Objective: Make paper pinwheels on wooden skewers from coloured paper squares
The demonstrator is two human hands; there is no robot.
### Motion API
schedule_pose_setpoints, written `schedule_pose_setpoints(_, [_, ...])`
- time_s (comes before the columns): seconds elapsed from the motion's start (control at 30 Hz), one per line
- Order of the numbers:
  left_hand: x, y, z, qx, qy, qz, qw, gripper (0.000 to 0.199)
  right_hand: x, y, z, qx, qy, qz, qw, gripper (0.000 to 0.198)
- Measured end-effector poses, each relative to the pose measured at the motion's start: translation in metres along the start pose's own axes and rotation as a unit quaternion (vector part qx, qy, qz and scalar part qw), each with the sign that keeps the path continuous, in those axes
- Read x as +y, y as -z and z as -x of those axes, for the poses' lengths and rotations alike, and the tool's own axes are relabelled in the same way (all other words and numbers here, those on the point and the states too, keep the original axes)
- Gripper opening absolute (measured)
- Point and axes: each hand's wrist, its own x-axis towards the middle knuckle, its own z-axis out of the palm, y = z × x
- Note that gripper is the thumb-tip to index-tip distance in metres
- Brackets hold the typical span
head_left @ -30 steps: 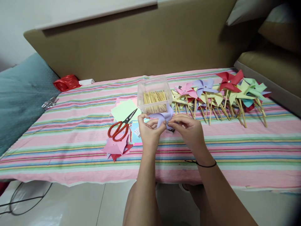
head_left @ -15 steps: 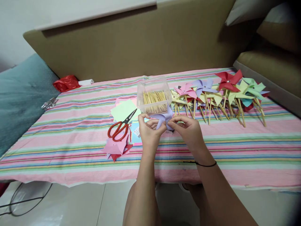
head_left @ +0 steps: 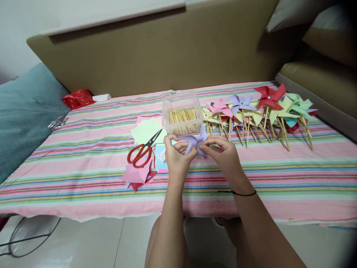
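Purple pinwheel [head_left: 192, 140] is held up between both hands; on my feed, I see the left hand [head_left: 180, 158] pinching it and the right hand's [head_left: 225, 154] thumb and forefinger closed near its middle. Just beyond stands a clear box [head_left: 181, 97] of wooden sticks [head_left: 182, 116]. Leftward, I see red-handled scissors [head_left: 148, 144] on paper sheets [head_left: 145, 128]; rightward, stick-mounted pinwheels [head_left: 270, 97].

Bare left hand [head_left: 179, 158], bare right hand [head_left: 226, 155], thin black cord bracelet [head_left: 244, 195] with loose end on right wrist [head_left: 240, 183], bare forearms [head_left: 173, 212]
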Motion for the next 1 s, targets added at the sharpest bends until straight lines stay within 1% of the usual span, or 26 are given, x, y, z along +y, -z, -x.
schedule_pose_setpoints(0.1, [0.0, 0.0, 0.0, -0.002, 0.003, 0.003, 1.0, 0.05, 0.002, 0.001, -0.001, 0.012, 0.013, 0.006, 1.0, 0.007])
schedule_pose_setpoints(0.2, [-0.001, 0.0, 0.0, -0.004, 0.006, 0.008, 1.0, 0.05, 0.002, 0.0, -0.002, 0.016, 0.011, -0.008, 1.0, 0.013])
schedule_pose_setpoints(0.23, [-0.001, 0.0, 0.0, -0.002, 0.005, 0.009, 1.0, 0.05, 0.002, -0.001, -0.002, 0.019, 0.002, -0.028, 0.999, 0.018])
schedule_pose_setpoints(0.3, [-0.001, -0.001, 0.0, -0.002, 0.005, 0.013, 1.0, 0.05, 0.0, -0.002, -0.001, 0.02, -0.022, -0.085, 0.996, 0.036])
schedule_pose_setpoints(0.37, [-0.001, -0.001, 0.0, -0.006, 0.007, 0.017, 1.0, 0.05, -0.002, -0.003, -0.001, 0.006, -0.049, -0.135, 0.99, 0.052])
schedule_pose_setpoints(0.47, [-0.001, -0.001, 0.001, -0.01, 0.014, 0.025, 1.0, 0.051, -0.005, -0.003, 0.001, -0.016, -0.079, -0.151, 0.985, 0.063])
schedule_pose_setpoints(0.53, [-0.001, 0.0, 0.0, -0.013, 0.019, 0.032, 0.999, 0.052, -0.006, -0.001, 0.001, -0.017, -0.089, -0.142, 0.986, 0.066])
schedule_pose_setpoints(0.63, [0.0, 0.001, 0.0, -0.026, 0.029, 0.039, 0.998, 0.053, -0.008, 0.0, 0.001, -0.011, -0.085, -0.135, 0.987, 0.07])
schedule_pose_setpoints(1.0, [-0.001, 0.004, -0.001, -0.042, 0.028, 0.048, 0.998, 0.053, -0.01, 0.005, 0.003, -0.026, -0.075, -0.11, 0.991, 0.073])
